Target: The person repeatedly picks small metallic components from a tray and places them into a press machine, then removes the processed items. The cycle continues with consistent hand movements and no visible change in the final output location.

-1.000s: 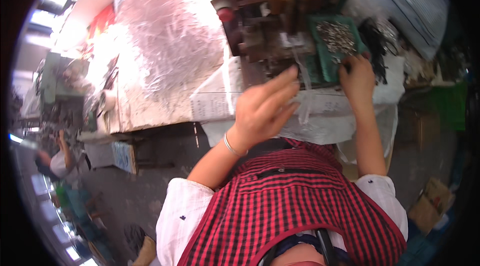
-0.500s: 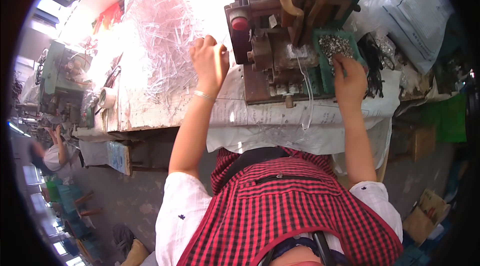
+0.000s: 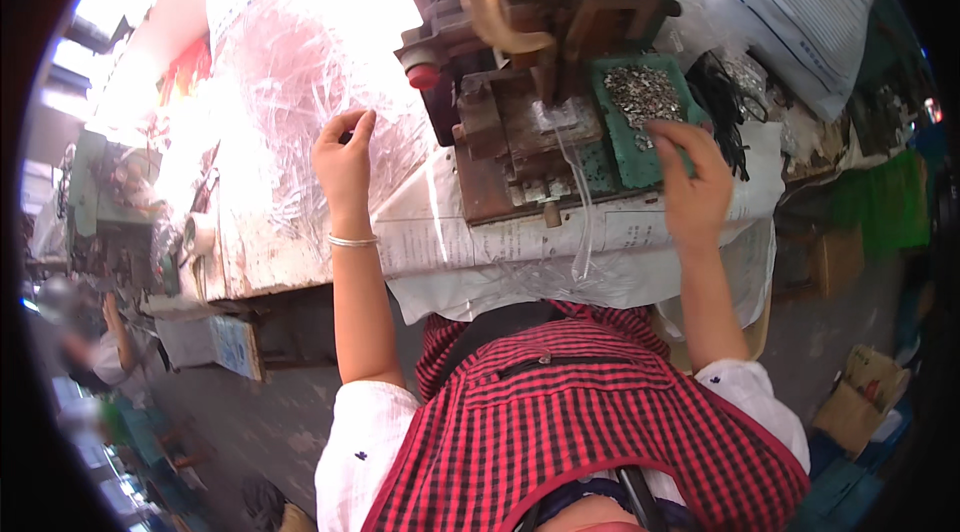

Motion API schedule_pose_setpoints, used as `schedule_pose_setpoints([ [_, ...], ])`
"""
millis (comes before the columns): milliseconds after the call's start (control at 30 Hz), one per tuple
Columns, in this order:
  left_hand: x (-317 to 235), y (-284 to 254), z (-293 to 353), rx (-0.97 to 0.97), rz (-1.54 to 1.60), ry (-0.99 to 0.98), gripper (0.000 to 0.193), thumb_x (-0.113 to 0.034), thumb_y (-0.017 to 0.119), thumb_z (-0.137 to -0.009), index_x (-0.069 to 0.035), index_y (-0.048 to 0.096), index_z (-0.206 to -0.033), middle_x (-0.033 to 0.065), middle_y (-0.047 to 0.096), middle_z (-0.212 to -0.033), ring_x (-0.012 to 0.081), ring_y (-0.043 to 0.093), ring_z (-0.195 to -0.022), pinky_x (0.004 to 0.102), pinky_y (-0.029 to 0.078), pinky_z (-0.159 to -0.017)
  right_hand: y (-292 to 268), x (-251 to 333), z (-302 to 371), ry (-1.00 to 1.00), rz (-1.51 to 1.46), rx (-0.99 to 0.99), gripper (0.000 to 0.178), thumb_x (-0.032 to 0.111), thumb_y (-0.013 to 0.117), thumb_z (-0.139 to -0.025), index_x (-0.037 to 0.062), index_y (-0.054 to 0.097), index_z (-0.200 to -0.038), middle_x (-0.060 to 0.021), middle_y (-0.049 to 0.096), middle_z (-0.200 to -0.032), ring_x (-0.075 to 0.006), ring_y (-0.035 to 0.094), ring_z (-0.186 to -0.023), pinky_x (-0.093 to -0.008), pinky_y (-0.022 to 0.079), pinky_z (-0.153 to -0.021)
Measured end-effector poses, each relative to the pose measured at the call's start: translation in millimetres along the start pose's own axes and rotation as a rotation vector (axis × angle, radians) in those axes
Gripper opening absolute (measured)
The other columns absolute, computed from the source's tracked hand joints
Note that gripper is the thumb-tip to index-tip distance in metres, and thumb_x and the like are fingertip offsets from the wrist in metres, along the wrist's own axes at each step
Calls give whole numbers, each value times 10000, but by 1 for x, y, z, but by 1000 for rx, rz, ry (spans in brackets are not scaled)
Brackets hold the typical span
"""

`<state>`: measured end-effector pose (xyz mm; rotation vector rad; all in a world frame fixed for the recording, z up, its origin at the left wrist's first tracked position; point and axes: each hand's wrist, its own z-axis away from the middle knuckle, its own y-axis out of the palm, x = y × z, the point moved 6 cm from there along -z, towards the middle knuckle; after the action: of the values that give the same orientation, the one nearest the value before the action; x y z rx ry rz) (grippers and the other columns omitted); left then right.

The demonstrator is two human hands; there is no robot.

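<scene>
My left hand (image 3: 343, 164) is raised over the bench beside the heap of clear plastic strips (image 3: 300, 82), thumb and fingertips drawn together. Whatever they pinch is lost in the glare. At the near right edge of the green tray (image 3: 628, 168), my right hand (image 3: 697, 187) has its thumb and forefinger curled close; anything between them is too small to make out. Small metal pieces (image 3: 640, 92) fill much of that tray. Between my hands stands a bench press (image 3: 500, 117), from whose metal block a clear plastic strip (image 3: 581, 202) hangs toward me.
A red button (image 3: 422, 77) sticks out at the press's left side. Black cords (image 3: 728, 112) and a white plastic sack (image 3: 800, 22) lie right of the tray. White printed sheeting (image 3: 430, 252) covers the bench's front edge. A roll of tape (image 3: 199, 233) rests far left.
My left hand has moved left and nearer to me, away from the press. My right hand has drawn back from the metal pieces to the tray's edge. The view has shifted slightly.
</scene>
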<state>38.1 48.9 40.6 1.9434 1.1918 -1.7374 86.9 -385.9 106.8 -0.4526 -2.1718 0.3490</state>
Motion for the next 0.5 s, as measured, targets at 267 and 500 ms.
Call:
schedule_pose_setpoints([
  [267,-3,33,55,138,307,-120,185,-146,742,-972,-24,736,-1110,34,751,-801,43,584,-626,206,420,-574,73,23,-28,92,-378,-80,266,3,746,-895,-1,705,-1158,-67,734,-1068,-160,678,-991,-276,513,-900],
  [500,-113,13,74,-74,447,197,116,-7,689,-983,54,707,-1080,135,757,-964,170,725,-837,271,585,-710,85,24,-23,319,-767,-12,467,26,762,-891,19,609,-1332,-90,710,-1111,-130,684,-987,-275,523,-905],
])
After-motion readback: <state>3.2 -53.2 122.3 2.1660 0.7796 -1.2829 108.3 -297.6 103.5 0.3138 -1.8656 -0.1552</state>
